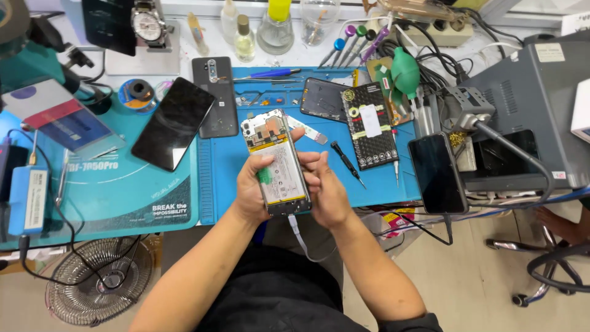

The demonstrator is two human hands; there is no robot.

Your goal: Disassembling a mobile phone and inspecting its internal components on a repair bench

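Head view: I log opened phone [278, 163], long axis running away from me, clamped in left hand [251, 192]; right hand [327, 192] touches its right edge above blue mat [227, 172].

A cluttered surface [184, 243] is covered by blue mats [123, 184]. Beige tiled floor [467, 270] is seen below, where a round fan [98, 280] and a wheeled chair base [547, 270] are placed. Even light is cast throughout.
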